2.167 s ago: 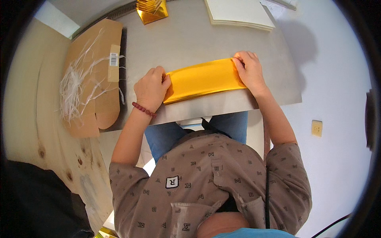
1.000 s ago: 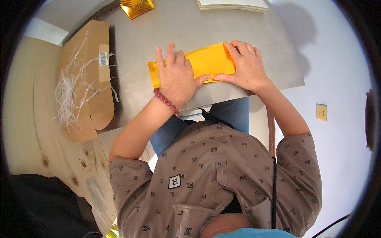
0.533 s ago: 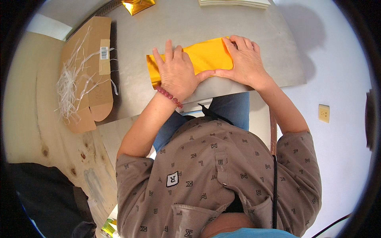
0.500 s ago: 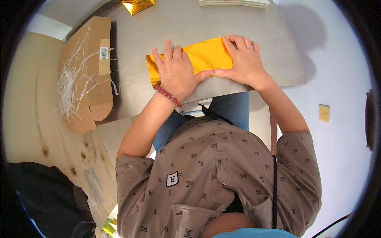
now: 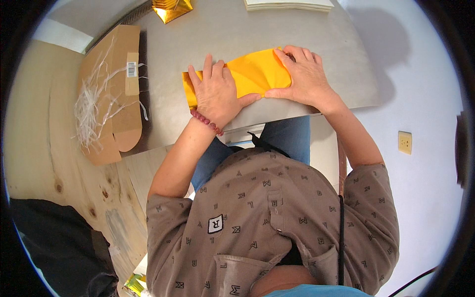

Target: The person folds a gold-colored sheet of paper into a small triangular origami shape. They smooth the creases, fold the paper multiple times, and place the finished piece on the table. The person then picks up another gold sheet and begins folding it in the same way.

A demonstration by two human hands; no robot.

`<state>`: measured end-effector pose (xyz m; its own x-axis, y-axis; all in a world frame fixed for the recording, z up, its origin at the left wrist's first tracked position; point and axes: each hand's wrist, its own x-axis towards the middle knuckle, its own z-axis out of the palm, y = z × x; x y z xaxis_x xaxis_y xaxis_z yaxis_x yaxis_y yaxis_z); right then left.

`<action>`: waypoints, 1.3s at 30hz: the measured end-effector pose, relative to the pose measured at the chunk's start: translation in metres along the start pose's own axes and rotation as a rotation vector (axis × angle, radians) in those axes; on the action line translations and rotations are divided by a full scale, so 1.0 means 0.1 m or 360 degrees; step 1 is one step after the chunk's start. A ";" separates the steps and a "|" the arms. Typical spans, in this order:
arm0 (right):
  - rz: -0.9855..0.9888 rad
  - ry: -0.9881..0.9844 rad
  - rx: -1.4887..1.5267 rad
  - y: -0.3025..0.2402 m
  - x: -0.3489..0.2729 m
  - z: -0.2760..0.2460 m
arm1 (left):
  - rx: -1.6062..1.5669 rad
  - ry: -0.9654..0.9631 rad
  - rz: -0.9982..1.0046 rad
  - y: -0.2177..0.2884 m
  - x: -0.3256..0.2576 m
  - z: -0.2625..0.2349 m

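A folded sheet of shiny gold foil paper [image 5: 255, 72] lies near the front edge of the grey table, creased toward its right end. My left hand [image 5: 216, 94] rests flat over its left part, fingers spread and thumb along the near edge. A red bead bracelet is on that wrist. My right hand [image 5: 308, 78] grips the right end, fingers curled over the far corner and thumb at the near edge. The two thumbs point at each other with a small gap between. What lies under my palms is hidden.
On the left, a brown cardboard box [image 5: 127, 106] holds thin clear plastic strips [image 5: 89, 116]. Another gold foil piece [image 5: 170, 10] sits at the far edge, and a stack of white sheets [image 5: 289, 5] lies far right. A wall with a socket [image 5: 404, 142] stands right of the table [image 5: 198, 37].
My left thumb has drawn back a little from my right thumb, opening a gap. The foil's right part shows sharper creases. Both hands remain on the foil.
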<state>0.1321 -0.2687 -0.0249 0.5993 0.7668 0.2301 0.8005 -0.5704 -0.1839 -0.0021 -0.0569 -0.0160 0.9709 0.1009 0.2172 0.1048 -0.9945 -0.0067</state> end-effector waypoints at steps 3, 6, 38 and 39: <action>-0.0033 0.0045 0.0036 0.02 -0.02 0.00 | -0.0019 -0.0036 -0.0008 -0.01 -0.01 -0.01; -0.0036 0.0040 0.0042 0.02 -0.02 0.00 | -0.0010 -0.0061 -0.0027 -0.01 -0.03 0.01; -0.0186 -0.0034 -0.0021 0.17 -0.02 -0.04 | -0.0119 -0.0090 -0.0097 -0.05 -0.08 0.02; -0.0179 -0.0040 -0.0011 0.19 -0.02 -0.04 | -0.0108 -0.0082 -0.0086 -0.04 -0.08 0.02</action>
<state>0.1458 -0.2820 -0.0254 0.5053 0.8332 0.2246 0.8628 -0.4823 -0.1518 -0.0094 -0.0531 -0.0198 0.9742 0.1541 0.1651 0.1442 -0.9870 0.0703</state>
